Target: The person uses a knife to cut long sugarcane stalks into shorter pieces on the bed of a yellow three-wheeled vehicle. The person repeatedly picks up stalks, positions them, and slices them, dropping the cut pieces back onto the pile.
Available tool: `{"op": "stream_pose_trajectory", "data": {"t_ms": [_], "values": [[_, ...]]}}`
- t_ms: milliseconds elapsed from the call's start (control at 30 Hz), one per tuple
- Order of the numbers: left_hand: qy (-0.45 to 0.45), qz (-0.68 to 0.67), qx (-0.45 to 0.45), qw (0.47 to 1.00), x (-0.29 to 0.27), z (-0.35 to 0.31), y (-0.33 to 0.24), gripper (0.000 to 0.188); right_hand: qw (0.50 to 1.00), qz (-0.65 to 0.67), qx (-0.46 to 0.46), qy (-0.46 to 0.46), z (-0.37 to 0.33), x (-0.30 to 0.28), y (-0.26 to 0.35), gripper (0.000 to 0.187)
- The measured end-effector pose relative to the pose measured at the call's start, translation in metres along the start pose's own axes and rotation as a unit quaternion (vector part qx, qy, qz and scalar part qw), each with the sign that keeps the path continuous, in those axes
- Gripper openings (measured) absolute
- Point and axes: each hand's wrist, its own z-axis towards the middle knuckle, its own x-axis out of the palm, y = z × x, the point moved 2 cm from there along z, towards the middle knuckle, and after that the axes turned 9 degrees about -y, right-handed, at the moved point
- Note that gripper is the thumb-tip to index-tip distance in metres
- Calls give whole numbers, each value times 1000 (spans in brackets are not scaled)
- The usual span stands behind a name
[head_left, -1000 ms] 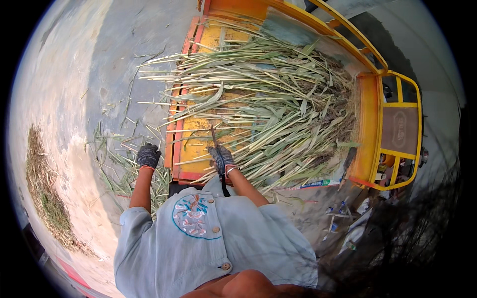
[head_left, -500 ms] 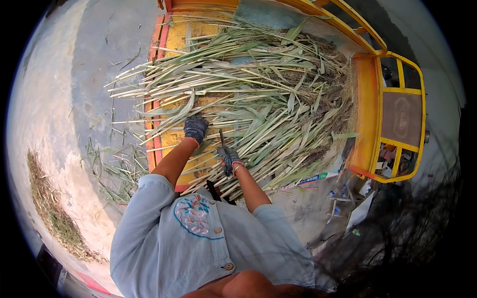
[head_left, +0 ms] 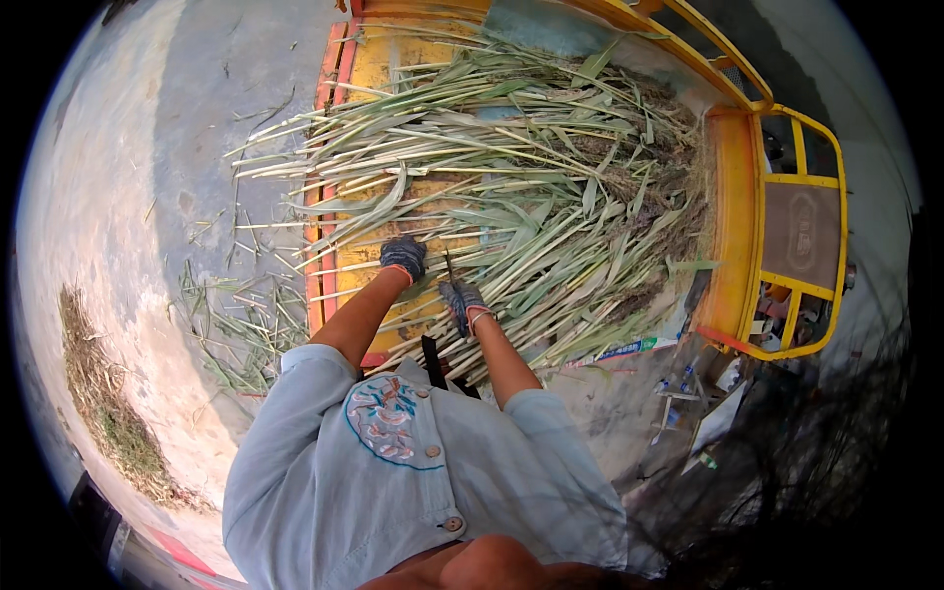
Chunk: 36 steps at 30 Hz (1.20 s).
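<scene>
Long green and pale cut stalks (head_left: 551, 246) with leaves and dark seed heads lie in a thick layer across a yellow truck bed (head_left: 383, 74). Their bare butt ends point left and some stick out past the bed's red edge. My left hand (head_left: 403, 257), in a dark knit glove, is closed around stalks near their butt ends; its fingertips are partly hidden. Just right of it and nearer to me, my gloved right hand (head_left: 462, 304) grips a knife (head_left: 448, 267) whose narrow dark blade points away from me, over the stalks.
A yellow rail frame (head_left: 798, 179) closes the bed's right end, and another rail runs along the far side. Scraps of stalk (head_left: 246, 329) litter the concrete at left, with a dry plant heap (head_left: 113, 413) farther out. A small stand (head_left: 680, 393) is at lower right.
The whole view has shifted, so the truck bed and stalks appear slightly farther right. Both hands stay close together over the stalks, the knife still in my right hand.
</scene>
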Motion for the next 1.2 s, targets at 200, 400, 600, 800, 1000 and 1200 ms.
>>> {"op": "stream_pose_trajectory", "data": {"t_ms": [200,400,600,800,1000,1200], "values": [[55,-40,71,995,-1,-8,-4,33,996,-78,-37,12,-8,-9,6,51],[-1,-93,184,979,-4,-38,10,26,991,-103,-20,79,-29,-20,16,57],[24,-97,209,973,2,-68,21,29,947,-283,-143,57,-62,-13,24,57],[-37,-150,165,974,27,-78,22,32,927,-325,-176,-66,-48,-5,-11,43],[-110,-321,65,939,45,-121,105,33,912,-333,-229,-66,-53,12,-24,40],[-146,-6,-447,882,22,-226,258,46,963,-145,-210,-81,-60,18,-2,29]]}}
